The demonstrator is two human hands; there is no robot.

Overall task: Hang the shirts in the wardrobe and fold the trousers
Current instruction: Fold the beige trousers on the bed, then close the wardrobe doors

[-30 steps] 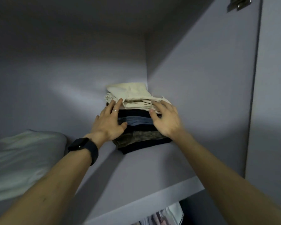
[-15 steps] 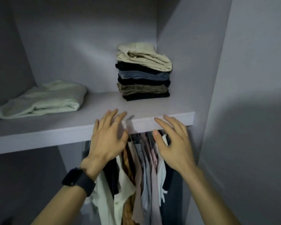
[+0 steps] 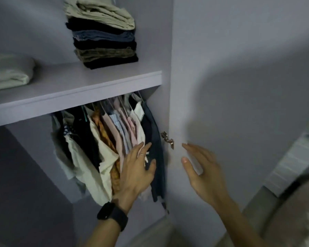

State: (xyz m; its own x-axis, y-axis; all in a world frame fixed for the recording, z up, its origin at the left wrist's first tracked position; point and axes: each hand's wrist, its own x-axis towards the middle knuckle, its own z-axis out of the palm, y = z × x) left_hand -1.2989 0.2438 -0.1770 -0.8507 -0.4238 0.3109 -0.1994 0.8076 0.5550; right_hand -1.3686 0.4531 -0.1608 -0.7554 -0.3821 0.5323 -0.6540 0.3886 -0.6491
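Note:
A stack of folded trousers [image 3: 103, 36], beige on top and dark ones below, stands on the wardrobe shelf [image 3: 75, 90] at the right end. Under the shelf hang several shirts [image 3: 105, 139] on hangers, packed close together. My left hand [image 3: 137, 170], with a ring and a black watch on the wrist, is in front of the hanging shirts with fingers straight and spread, holding nothing. My right hand [image 3: 202, 170] is open in front of the wardrobe's right side panel [image 3: 169, 104], apart from it, empty.
A folded pale green cloth [image 3: 9, 73] lies at the shelf's left. A metal hinge [image 3: 167, 137] sits on the side panel beside the open wardrobe door [image 3: 239, 86]. Something pale and ribbed shows at the far right edge.
Both hands left the trouser stack on the shelf and dropped down below it, now at the level of the hanging shirts. The view has tilted downward.

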